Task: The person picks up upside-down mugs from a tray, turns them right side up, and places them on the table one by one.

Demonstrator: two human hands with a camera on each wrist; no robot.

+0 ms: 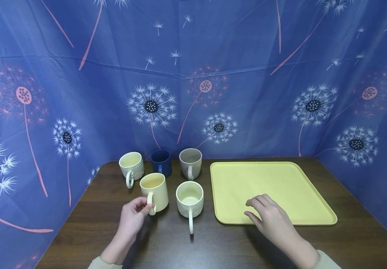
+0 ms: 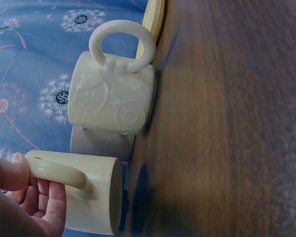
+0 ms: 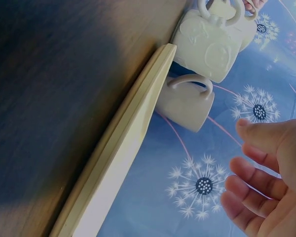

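Observation:
My left hand [image 1: 133, 217] grips the handle of a plain pale-yellow mug [image 1: 159, 194], thumb on top and fingers curled beneath. In the left wrist view the underside of this mug [image 2: 94, 197] shows, raised off the table with a shadow below. Just right of it stands a cream mug with raised animal shapes [image 2: 111, 96], its handle toward me. My right hand [image 1: 272, 218] hovers over the front edge of a yellow tray [image 1: 267, 179], fingers loosely bent and holding nothing. In the right wrist view the same hand [image 3: 266, 177] shows thumb and fingers apart.
Behind the held mug stand a whitish embossed mug [image 1: 135, 170], a dark blue mug [image 1: 163, 170] and a grey mug [image 1: 193, 168]. The tray lies on the right of the brown wooden table [image 1: 213, 246]. A blue dandelion-print cloth [image 1: 247, 101] hangs behind the table.

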